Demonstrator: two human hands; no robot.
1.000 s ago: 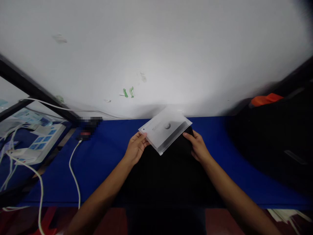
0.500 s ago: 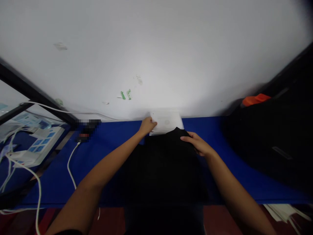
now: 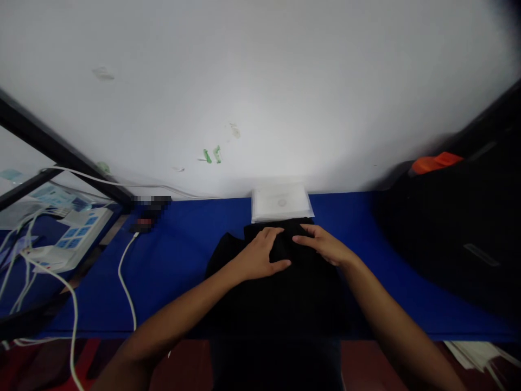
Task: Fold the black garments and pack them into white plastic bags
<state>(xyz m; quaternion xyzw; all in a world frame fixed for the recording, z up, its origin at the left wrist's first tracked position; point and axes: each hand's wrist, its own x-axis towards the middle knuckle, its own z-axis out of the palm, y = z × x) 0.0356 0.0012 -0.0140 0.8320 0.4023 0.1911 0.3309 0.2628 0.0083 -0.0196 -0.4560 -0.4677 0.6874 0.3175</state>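
Observation:
A piece of black cloth [image 3: 285, 298] lies bunched at the front middle of the blue surface; its kind is hard to make out in the dark. My left hand [image 3: 260, 256] rests over it, thumb and fingers spread apart, holding nothing. On the right, my right hand [image 3: 325, 245] grips the cloth's upper right part between thumb and fingers. Just beyond the cloth, a flat stack of white, partly see-through sheets or sleeves [image 3: 280, 202] lies against the wall, touched by neither hand.
A blue-covered table [image 3: 183, 266] runs along a white wall [image 3: 305, 108]. At left are a power strip [image 3: 77, 236], white cables [image 3: 127, 282] and a blurred-out dark object [image 3: 148, 214]. A large black bag [image 3: 448, 233] stands at right, with something orange [image 3: 435, 163] behind it.
My left hand has let go of the white stack and moved down and right over the black cloth. The cloth's raised top corner has come down, showing more of the stack.

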